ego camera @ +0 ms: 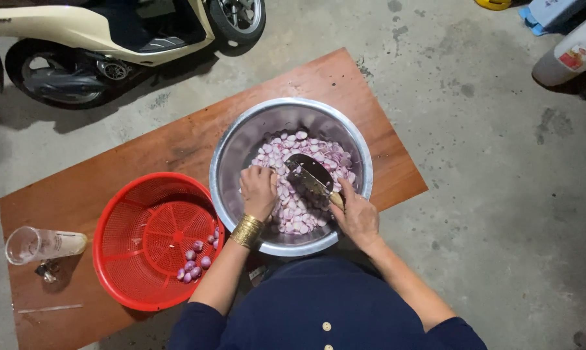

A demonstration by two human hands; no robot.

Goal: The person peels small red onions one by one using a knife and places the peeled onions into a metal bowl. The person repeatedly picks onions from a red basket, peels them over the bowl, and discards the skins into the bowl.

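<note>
Shallot slices [299, 207], pale pink and thinly cut, lie heaped inside the large round stainless-steel bowl [231, 152]. The right hand [356, 217] is closed around the short wooden handle [336, 200] of a dark metal slicer blade [309, 172]; this grip sits at the handle end, clear of the blade, which reaches over the heap. The left hand [258, 191] is curled shut on something small just beside the blade; the item itself is hidden by the fingers. A gold bangle [247, 231] sits on that wrist.

Handling judgement: slices look light, moist and slippery, and would bruise easily. Whole bulbs are firm; hold them by the sides.

Outward: the bowl rests on a reddish wooden bench [143, 155]. Touching its left side is a red plastic colander [153, 240] holding a few whole purple shallots [194, 262]. A clear tumbler [43, 244] lies tipped near the bench's left end.
</note>
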